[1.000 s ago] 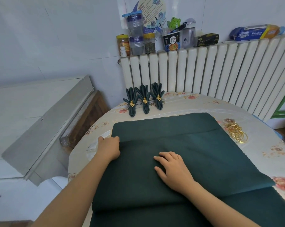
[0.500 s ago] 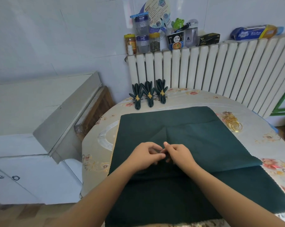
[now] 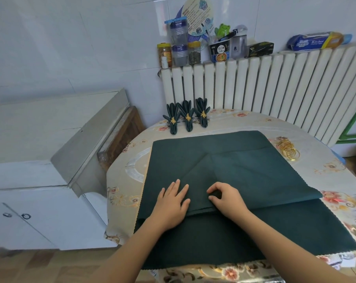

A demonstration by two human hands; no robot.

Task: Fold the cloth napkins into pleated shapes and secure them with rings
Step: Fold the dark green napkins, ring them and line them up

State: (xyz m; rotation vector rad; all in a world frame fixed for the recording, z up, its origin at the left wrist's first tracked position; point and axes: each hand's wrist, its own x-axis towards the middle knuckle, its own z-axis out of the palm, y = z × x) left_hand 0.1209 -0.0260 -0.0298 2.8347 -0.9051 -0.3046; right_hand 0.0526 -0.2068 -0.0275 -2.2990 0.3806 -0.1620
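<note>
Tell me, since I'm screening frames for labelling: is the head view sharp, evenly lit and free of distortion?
Head view: both hands, left hand and right hand, look sharp; wide-angle bending curves the radiator; daylight brightens the tablecloth at right, where the gold rings glint.

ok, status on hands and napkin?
Left hand flat on green napkin. Right hand pinching its folded edge. Gold rings untouched; nothing obstructing.

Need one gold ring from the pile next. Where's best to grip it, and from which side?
Pinch the outermost ring's rim at the near end of the gold ring pile, coming from above with the right hand. The rings lie overlapped, nearly flat; that end ring looks freest to lift.
</note>
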